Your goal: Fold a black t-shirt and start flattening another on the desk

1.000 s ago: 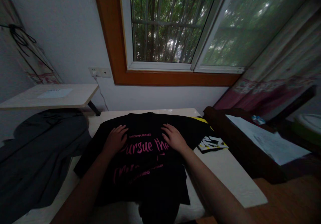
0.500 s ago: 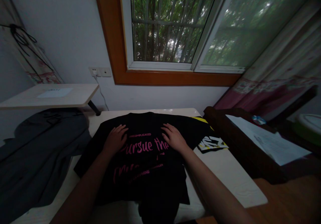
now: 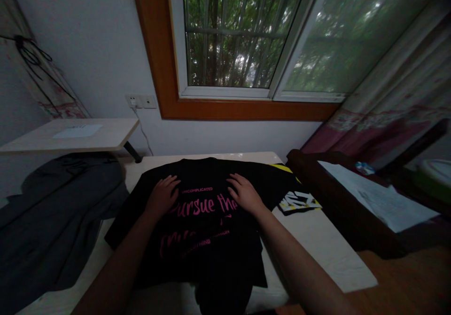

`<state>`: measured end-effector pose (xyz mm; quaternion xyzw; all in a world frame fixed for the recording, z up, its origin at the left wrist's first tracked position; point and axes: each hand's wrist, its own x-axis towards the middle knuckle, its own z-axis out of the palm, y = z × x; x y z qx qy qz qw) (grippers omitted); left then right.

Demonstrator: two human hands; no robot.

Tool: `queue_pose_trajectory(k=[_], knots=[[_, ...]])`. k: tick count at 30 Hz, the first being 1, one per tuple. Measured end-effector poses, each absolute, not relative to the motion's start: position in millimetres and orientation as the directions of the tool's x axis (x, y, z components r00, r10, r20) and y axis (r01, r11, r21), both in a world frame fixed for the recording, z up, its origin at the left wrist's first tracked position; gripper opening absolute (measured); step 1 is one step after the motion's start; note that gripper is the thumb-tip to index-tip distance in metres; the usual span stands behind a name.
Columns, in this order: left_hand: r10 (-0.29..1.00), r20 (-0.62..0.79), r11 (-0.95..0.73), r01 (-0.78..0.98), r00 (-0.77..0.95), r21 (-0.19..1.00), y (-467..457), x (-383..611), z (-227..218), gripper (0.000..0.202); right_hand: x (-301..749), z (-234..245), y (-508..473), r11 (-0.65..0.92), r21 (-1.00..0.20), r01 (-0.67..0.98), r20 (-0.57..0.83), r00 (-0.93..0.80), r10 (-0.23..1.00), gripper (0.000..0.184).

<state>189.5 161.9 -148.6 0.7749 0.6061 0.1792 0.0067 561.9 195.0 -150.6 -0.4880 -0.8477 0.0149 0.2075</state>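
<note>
A black T-shirt [image 3: 211, 171] with pink lettering lies spread on a pale table [image 3: 327, 244], its collar towards the window. My left hand [image 3: 164, 193] rests flat on the left upper part of the shirt, fingers stretched out. On the other side of the print, my right hand [image 3: 244, 192] lies on the cloth with its fingers spread. Neither hand grips the fabric. The sleeve at the right has a yellow stripe and a white-and-yellow patterned end [image 3: 299, 202]. Near the front edge, part of the shirt's lower hem is bunched or hangs down; the dark fabric makes this hard to tell.
Dark grey clothing [image 3: 59, 221] is heaped at the left, beside a small raised shelf [image 3: 116, 129] holding a paper sheet. To the right stands dark brown furniture [image 3: 338, 202] with a large sheet [image 3: 377, 197] on it. A window [image 3: 243, 37] and wall socket [image 3: 141, 101] are behind.
</note>
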Motion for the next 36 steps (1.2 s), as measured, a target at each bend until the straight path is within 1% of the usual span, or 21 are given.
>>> queue_pose_trajectory(k=[5,10,25,28,31,34,36], knots=[[0.939,0.277,-0.272,0.932,0.203,0.239,161.4,189.2,-148.1,0.042,561.9,-150.5,195.5,0.527,-0.234,0.817,0.334,-0.441,0.833,0.041],[0.947,0.255,-0.262,0.933,0.198,0.247,161.7,189.5,-147.1,0.042,562.5,-150.0,195.2,0.531,-0.238,0.813,0.338,-0.444,0.83,0.041],[0.941,0.266,-0.273,0.934,0.209,0.231,159.8,189.8,-149.0,0.044,563.9,-151.7,195.1,0.532,-0.246,0.81,0.337,-0.443,0.831,0.041],[0.946,0.256,-0.267,0.926,0.199,0.267,159.6,190.9,-150.4,0.044,563.8,-150.2,194.4,0.531,-0.245,0.812,0.34,-0.441,0.831,0.04],[0.958,0.234,-0.244,0.902,0.167,0.357,161.0,185.9,-147.2,0.045,563.6,-149.6,194.1,0.532,-0.236,0.813,0.337,-0.445,0.83,0.04],[0.949,0.296,-0.232,0.879,0.11,0.418,165.2,164.9,-135.4,0.045,563.5,-150.0,194.3,0.534,-0.234,0.812,0.338,-0.448,0.828,0.04],[0.935,0.352,-0.205,0.889,0.053,0.409,168.3,141.8,-124.5,0.043,563.4,-150.4,194.4,0.535,-0.237,0.811,0.342,-0.446,0.827,0.04]])
